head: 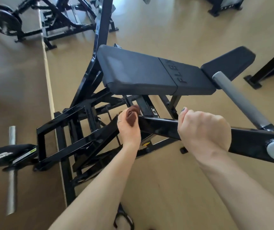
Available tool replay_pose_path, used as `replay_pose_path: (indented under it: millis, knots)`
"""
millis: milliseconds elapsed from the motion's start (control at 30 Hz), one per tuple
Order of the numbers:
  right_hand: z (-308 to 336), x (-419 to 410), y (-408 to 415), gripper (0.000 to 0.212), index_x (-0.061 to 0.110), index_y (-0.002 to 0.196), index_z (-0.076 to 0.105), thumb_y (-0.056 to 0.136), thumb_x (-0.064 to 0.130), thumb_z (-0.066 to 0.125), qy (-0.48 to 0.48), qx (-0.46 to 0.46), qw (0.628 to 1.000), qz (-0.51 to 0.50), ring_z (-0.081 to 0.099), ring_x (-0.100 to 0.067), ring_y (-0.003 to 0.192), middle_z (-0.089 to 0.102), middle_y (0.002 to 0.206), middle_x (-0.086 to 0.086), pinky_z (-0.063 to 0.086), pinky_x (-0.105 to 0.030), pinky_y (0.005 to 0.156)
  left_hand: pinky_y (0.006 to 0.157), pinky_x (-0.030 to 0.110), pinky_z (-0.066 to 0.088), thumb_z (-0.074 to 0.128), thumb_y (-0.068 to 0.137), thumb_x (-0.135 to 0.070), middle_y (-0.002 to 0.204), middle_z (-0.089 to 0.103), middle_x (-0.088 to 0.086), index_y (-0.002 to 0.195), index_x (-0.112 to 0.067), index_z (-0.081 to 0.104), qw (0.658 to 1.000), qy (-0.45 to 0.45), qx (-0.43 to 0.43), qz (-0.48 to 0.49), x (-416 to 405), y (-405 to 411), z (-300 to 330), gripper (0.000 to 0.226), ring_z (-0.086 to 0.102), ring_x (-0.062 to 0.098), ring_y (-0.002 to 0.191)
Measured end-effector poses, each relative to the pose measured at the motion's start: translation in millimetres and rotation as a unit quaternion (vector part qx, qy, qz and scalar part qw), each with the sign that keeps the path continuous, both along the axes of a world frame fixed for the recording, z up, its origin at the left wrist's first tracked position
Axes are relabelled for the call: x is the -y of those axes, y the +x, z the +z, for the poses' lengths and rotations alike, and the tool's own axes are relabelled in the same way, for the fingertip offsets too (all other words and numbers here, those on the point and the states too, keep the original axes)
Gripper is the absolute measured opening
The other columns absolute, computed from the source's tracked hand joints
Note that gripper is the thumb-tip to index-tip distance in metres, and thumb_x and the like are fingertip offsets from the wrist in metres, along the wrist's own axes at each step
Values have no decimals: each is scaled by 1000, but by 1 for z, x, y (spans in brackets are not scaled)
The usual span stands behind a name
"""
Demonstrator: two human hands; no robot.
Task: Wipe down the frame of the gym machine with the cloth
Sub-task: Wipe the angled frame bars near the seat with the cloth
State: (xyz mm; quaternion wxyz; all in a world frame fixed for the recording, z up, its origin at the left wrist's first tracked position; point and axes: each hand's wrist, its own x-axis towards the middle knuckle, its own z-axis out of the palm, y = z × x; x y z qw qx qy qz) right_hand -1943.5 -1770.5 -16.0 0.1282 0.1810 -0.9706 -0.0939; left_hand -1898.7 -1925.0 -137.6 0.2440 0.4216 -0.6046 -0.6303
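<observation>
Your right hand [204, 131] clenches black lever arm [249, 140], likely steadying it. Your left hand [128, 130] grips bunched brown cloth [132, 116], pressing it against arm's end, below bench pad [141, 70].

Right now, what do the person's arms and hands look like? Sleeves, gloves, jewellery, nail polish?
Both forearms are bare up to the frame's bottom edge: no sleeves, gloves or watch in view. The left hand wears a thin pale ring on one of its fingers. The right hand shows no ring; its one visible nail, at the top of the hand, looks painted a dark grey-blue. No other markings show.
</observation>
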Motion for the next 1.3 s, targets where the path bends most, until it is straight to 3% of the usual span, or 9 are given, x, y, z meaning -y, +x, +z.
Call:
replay_pose_path:
  millis: [167,333,400,500,600,733,867,1100,1300]
  knots:
    - [2,1,1,59,8,67,68,108,28,28,46,30,998,-19,37,-28,48,61,54,-10,24,-30,53,105,49,48,63,94,-19,120,65,-3,110,-21,71,975,-118,-124,-140,-56,10,22,18,60,26,119]
    - [1,1,1,67,3,64,66,108,24,20,24,13,1000,-13,37,-28,53,61,55,-16,38,-35,57,91,24,54,62,96,-27,113,61,-17,108,-31,69,965,-152,-142,-161,-24,16,7,15,60,8,109]
    - [-3,2,2,72,2,63,65,105,29,14,23,-13,999,26,45,-31,61,63,60,-19,45,-46,76,88,22,56,61,99,-16,106,63,-22,102,-40,70,976,-146,-107,-116,5,16,-8,26,64,1,102]
    - [-23,43,16,76,10,82,69,101,37,1,68,42,995,67,60,-38,94,71,84,-16,30,-57,113,95,35,56,60,102,-17,106,62,-20,99,-53,64,990,-96,-58,-90,46,17,-34,36,64,9,103]
    - [-67,107,34,68,12,114,63,105,37,1,74,126,981,127,56,-36,116,69,114,-14,18,-57,123,97,29,53,58,102,-23,107,62,-22,100,-63,60,986,-119,-76,-90,65,17,-61,40,62,3,103]
    - [-115,166,40,64,10,135,58,108,41,9,55,133,978,153,48,-39,134,60,139,-18,15,-56,125,96,21,54,46,108,-20,116,71,-5,116,-32,71,981,38,-182,-50,86,18,-93,28,66,13,111]
    - [-154,194,40,63,13,120,66,107,37,10,15,101,972,211,51,-39,129,64,133,-18,21,-54,123,106,42,52,57,104,-27,118,72,-4,117,-38,71,991,2,-133,9,116,58,-149,22,66,21,116]
    - [-198,199,34,58,8,100,62,109,35,11,47,-38,971,229,56,-34,96,63,101,-15,38,-47,90,104,28,50,53,106,-35,123,70,-7,125,-29,67,971,-187,-150,20,150,103,-248,25,63,18,122]
    - [-230,205,41,64,1,108,69,109,37,17,14,-137,955,264,56,-42,109,67,109,-23,27,-53,117,99,26,51,54,105,-35,115,73,-8,123,-27,68,959,-240,-136,67,176,128,-313,23,67,15,114]
